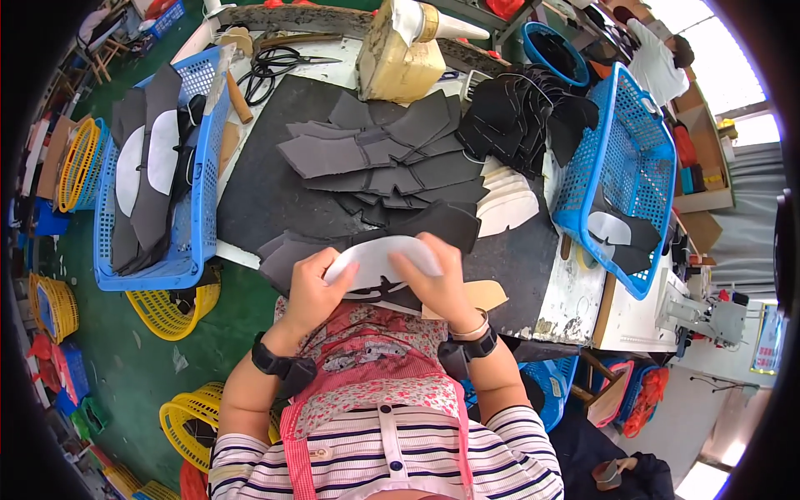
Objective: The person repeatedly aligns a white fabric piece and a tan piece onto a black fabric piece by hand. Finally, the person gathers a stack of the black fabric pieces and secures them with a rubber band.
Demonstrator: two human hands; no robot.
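Observation:
Near the front edge of the table, a white curved stiff piece (377, 255) is held between my two hands. My left hand (320, 285) pinches its left end, with the thumb on top. At the other end, my right hand (435, 282) grips it, a little blurred. Under and behind it lie dark grey foam-like cut pieces (287, 250). A stack of similar dark grey pieces (375, 154) is spread farther back. To the right of that stack, several cream-white curved pieces (507, 202) lie fanned out. A tan piece (486, 294) rests beside my right wrist.
Blue baskets (204, 237) (637, 158) with cut pieces stand left and right. Black pieces (512, 121), a yellowish container (400, 68) with a nozzle, and scissors (279, 62) lie at the back. A person (658, 58) is at far right.

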